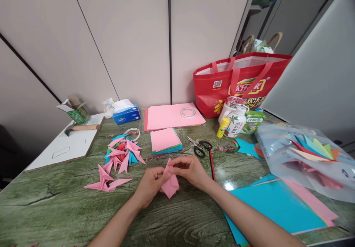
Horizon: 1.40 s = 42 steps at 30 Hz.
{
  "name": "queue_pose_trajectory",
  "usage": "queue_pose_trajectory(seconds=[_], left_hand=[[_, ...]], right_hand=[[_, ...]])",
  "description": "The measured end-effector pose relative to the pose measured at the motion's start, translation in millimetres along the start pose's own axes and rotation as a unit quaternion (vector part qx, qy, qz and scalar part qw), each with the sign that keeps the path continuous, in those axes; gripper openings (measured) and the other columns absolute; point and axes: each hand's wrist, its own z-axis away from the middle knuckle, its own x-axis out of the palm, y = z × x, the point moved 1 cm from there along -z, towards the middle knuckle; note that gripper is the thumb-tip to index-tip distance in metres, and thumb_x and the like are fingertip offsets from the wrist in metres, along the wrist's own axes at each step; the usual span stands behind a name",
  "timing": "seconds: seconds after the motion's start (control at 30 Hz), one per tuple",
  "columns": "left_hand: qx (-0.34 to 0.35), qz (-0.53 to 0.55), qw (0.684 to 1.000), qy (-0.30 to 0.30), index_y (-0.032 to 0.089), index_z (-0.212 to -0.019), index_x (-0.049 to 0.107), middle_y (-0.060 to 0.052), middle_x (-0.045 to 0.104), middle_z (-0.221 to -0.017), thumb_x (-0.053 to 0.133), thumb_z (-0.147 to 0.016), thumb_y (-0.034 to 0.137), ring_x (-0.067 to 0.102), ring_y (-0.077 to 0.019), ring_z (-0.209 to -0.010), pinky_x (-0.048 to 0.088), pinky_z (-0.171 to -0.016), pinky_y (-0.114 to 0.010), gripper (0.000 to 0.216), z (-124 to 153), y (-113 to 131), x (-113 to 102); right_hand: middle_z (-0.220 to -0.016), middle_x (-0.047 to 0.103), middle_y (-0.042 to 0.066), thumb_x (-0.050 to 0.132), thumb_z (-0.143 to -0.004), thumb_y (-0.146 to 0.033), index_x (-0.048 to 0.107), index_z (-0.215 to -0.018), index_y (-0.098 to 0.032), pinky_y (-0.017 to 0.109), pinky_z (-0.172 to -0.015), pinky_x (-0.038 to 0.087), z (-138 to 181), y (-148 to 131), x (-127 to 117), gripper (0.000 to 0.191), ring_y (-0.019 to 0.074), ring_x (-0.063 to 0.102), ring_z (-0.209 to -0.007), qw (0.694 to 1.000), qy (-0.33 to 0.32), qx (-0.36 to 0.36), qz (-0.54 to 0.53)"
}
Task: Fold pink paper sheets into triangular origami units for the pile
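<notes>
A piece of pink origami paper, folded into a diamond, is held upright over the green table. My left hand pinches its left side between thumb and fingers. My right hand grips the upper right edge near the pointed tip. Just left of my hands lies a pile of folded paper cranes, mostly pink with some blue and red. A stack of square paper, pink on top, sits behind my hands. Scissors and a red pencil rest to the right.
Large pink sheets with a roll of tape lie at the back. A blue tissue box, a hammer on a white board, a yellow glue stick, a red bag, blue sheets and a plastic bag stand around.
</notes>
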Motion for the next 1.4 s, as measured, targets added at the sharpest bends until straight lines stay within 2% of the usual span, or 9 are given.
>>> queue_pose_trajectory(seconds=[0.43, 0.6, 0.83, 0.97, 1.07, 1.13, 1.27, 1.4], left_hand=[[-0.03, 0.028, 0.998, -0.047, 0.011, -0.067, 0.058, -0.001, 0.059, -0.054, 0.065, -0.062, 0.044, 0.049, -0.0092, -0.045, 0.033, -0.043, -0.018, 0.035, 1.4, 1.5, 1.2], [-0.021, 0.016, 0.999, -0.032, 0.012, -0.061, 0.053, 0.004, 0.049, -0.048, 0.065, -0.062, 0.045, 0.039, -0.006, -0.041, 0.026, -0.041, -0.017, 0.035, 0.7, -0.3, 1.7], [0.002, -0.037, 0.999, -0.026, 0.014, -0.055, 0.045, 0.007, 0.036, -0.046, 0.063, -0.064, 0.043, 0.026, -0.0052, -0.042, 0.015, -0.042, -0.019, 0.036, 0.6, 0.4, 2.2], [0.001, -0.054, 0.998, -0.026, 0.014, -0.055, 0.045, 0.007, 0.038, -0.046, 0.063, -0.065, 0.042, 0.029, -0.006, -0.043, 0.017, -0.043, -0.019, 0.034, 0.7, -1.2, 2.0], [0.002, -0.064, 0.997, -0.04, 0.013, -0.058, 0.05, 0.004, 0.046, -0.048, 0.062, -0.065, 0.043, 0.036, -0.0077, -0.044, 0.021, -0.043, -0.019, 0.033, 1.1, -2.1, 2.1], [-0.002, -0.073, 0.996, -0.048, 0.013, -0.059, 0.052, 0.003, 0.048, -0.048, 0.061, -0.065, 0.044, 0.039, -0.0083, -0.044, 0.023, -0.043, -0.019, 0.033, 1.2, -2.2, 2.4], [-0.005, -0.092, 0.995, -0.046, 0.012, -0.057, 0.054, 0.003, 0.05, -0.047, 0.062, -0.063, 0.046, 0.041, -0.0088, -0.043, 0.023, -0.042, -0.019, 0.035, 1.0, -1.3, 3.6], [0.009, -0.095, 0.994, -0.047, 0.012, -0.059, 0.056, 0.003, 0.05, -0.046, 0.061, -0.064, 0.045, 0.042, -0.0096, -0.043, 0.025, -0.042, -0.02, 0.034, 1.5, -0.5, 4.6]], right_hand=[[-0.074, 0.068, 0.003, 0.068, -0.063, -0.027, 0.068, -0.073, -0.018, 0.029, -0.063, 0.047, 1.3, 0.1, 2.7, 0.014, 0.016, 0.06, -0.066, 0.999, 0.016, -0.011, 0.041], [-0.071, 0.067, 0.003, 0.067, -0.062, -0.023, 0.067, -0.071, -0.017, 0.028, -0.062, 0.047, 1.3, 0.4, 3.8, 0.011, 0.0151, 0.059, -0.064, 0.999, 0.013, -0.002, 0.032], [-0.07, 0.066, 0.001, 0.07, -0.059, -0.021, 0.065, -0.071, -0.016, 0.025, -0.062, 0.045, -0.3, 1.9, 3.9, 0.014, 0.012, 0.058, -0.062, 0.998, 0.021, 0.031, -0.051], [-0.062, 0.063, -0.002, 0.072, -0.058, -0.023, 0.06, -0.073, -0.016, 0.022, -0.055, 0.043, 0.1, -0.2, 3.8, 0.021, 0.0092, 0.055, -0.054, 0.992, 0.039, 0.061, -0.104], [-0.066, 0.063, -0.001, 0.072, -0.059, -0.028, 0.061, -0.078, -0.015, 0.023, -0.057, 0.045, 0.9, -2.1, 2.8, 0.026, 0.0097, 0.055, -0.056, 0.986, 0.029, 0.095, -0.137], [-0.068, 0.063, 0.001, 0.07, -0.06, -0.033, 0.062, -0.073, -0.013, 0.024, -0.058, 0.045, 1.0, -3.0, 2.4, 0.024, 0.0104, 0.056, -0.059, 0.984, 0.021, 0.109, -0.141], [-0.063, 0.06, 0.0, 0.067, -0.062, -0.038, 0.059, -0.063, -0.014, 0.024, -0.056, 0.043, 0.6, -2.6, 4.0, 0.025, 0.0098, 0.052, -0.055, 0.986, 0.027, 0.115, -0.119], [-0.055, 0.052, -0.002, 0.059, -0.069, -0.037, 0.054, -0.059, -0.015, 0.022, -0.051, 0.037, 1.8, -0.7, 7.7, 0.025, 0.0098, 0.046, -0.051, 0.996, 0.077, 0.04, 0.016]])
